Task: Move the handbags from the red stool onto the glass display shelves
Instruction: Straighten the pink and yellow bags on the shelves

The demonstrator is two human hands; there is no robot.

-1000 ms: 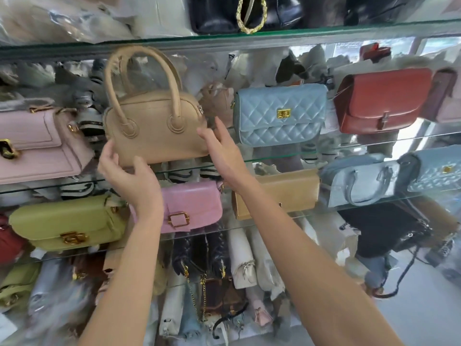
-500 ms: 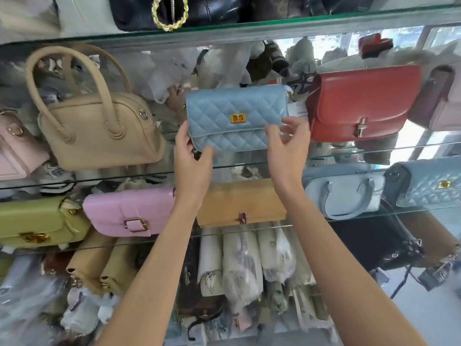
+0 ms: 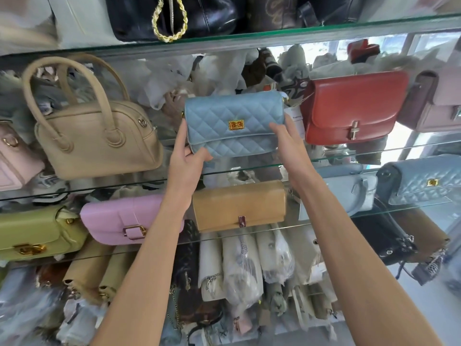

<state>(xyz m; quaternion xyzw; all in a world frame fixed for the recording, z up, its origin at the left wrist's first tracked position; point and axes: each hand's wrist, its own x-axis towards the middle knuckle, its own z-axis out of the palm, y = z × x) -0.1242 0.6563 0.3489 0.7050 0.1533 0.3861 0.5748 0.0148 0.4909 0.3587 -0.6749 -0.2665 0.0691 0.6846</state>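
Observation:
A light blue quilted handbag (image 3: 234, 123) with a gold clasp stands on a glass display shelf (image 3: 349, 156) in the middle of the view. My left hand (image 3: 185, 161) grips its lower left corner, thumb on the front. My right hand (image 3: 290, 146) holds its right end, fingers against the side. A beige handbag (image 3: 99, 138) with two tall handles stands on the same shelf to the left. A red flap handbag (image 3: 349, 108) stands to the right. The red stool is out of view.
The shelf below holds a pink bag (image 3: 124, 221), a tan clutch (image 3: 239, 206), a green bag (image 3: 32, 233) and pale blue bags (image 3: 424, 181). Black bags (image 3: 174, 16) sit on the top shelf. Wrapped bags (image 3: 239, 270) crowd the bottom level.
My hands left the beige handbag and moved right to the blue quilted handbag, which they now hold at both ends. The view shifted right and slightly closer.

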